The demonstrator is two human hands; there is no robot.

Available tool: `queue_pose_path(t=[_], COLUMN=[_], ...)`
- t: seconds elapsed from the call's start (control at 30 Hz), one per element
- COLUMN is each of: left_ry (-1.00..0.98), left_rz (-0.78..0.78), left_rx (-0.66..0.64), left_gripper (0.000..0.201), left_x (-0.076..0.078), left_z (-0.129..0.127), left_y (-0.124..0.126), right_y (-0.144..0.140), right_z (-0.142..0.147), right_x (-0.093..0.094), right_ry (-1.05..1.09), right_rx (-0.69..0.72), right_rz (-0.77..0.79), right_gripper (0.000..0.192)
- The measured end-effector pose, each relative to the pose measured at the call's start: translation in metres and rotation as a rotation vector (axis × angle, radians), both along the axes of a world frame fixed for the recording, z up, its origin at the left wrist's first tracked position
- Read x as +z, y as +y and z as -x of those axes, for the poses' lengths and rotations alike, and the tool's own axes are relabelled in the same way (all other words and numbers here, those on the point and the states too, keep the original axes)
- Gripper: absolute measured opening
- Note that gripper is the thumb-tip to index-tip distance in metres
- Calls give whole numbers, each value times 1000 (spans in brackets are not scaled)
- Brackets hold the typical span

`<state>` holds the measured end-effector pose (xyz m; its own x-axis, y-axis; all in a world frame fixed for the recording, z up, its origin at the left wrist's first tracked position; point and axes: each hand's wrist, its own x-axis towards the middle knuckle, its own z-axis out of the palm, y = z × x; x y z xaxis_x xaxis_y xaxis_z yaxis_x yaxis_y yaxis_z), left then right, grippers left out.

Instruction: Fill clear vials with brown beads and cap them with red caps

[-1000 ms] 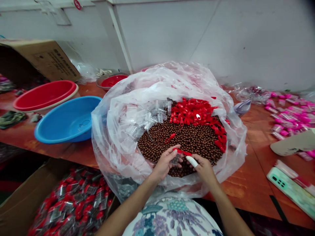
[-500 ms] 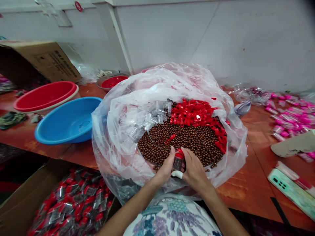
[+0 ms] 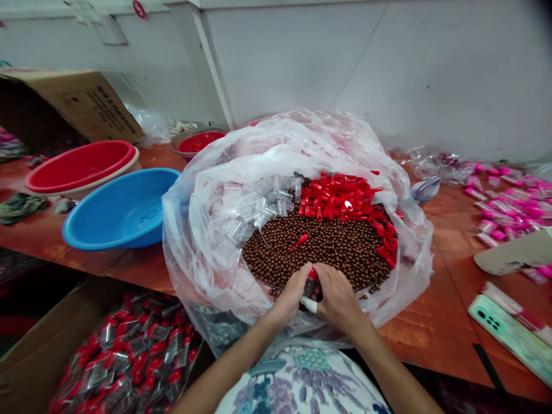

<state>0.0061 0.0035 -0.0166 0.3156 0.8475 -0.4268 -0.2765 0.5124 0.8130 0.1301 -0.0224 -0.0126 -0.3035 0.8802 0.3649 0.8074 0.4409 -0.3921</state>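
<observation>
Between my two hands, over the near rim of a plastic-lined basin, is a small clear bottle (image 3: pixel 312 287) with a red cap and dark balls inside. My left hand (image 3: pixel 292 296) grips its left side and my right hand (image 3: pixel 336 293) its right, thumbs and fingertips meeting near the cap. White tape wraps a finger of my right hand. Below and beyond lie many brown balls (image 3: pixel 340 247). On them rest a single red scoop-like piece (image 3: pixel 299 242), a heap of red caps (image 3: pixel 338 198) and a pile of clear empty bottles (image 3: pixel 263 210).
A clear plastic bag (image 3: pixel 190 253) lines the basin. At left stand a blue basin (image 3: pixel 116 224), a red basin (image 3: pixel 81 167) and a cardboard box (image 3: pixel 103 109). Lower left, a carton holds filled red-capped bottles (image 3: pixel 133 356). At right are pink-capped bottles (image 3: pixel 513 201) and a phone (image 3: pixel 513 333).
My fingers have closed further over the red cap, covering more of it. The bottle sits in nearly the same place, and the surroundings are unchanged.
</observation>
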Motion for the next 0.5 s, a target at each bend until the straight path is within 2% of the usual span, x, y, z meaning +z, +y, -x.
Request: queue_pose_path(t=[0.13,0.23,0.3,0.37,0.43,0.5], left_ry=[38,161,338,585,844,1055], left_rz=[-28,-118,-278,-488,-655,-754], left_rx=[-12,-162,-215,-142,-51,-54], left_gripper=[43,53,55,48,37,33], left_x=[-1,3,9,15,17,15], left_z=[0,6,15,27,38,45], left_y=[-3,1,11,25,42,58], right_y=[2,1,-1,-4,-4,1], right_z=[-1,-3,-7,-14,-21,-29], right_x=[-3,-3,-2,-1,-2,-3], right_ry=[-5,22,10,-29,-70,-84], right_rx=[47,39,15,-7,-11,-11], right_rz=[-53,-47,-5,49,88,96], right_gripper=[56,59,59,61,72,78])
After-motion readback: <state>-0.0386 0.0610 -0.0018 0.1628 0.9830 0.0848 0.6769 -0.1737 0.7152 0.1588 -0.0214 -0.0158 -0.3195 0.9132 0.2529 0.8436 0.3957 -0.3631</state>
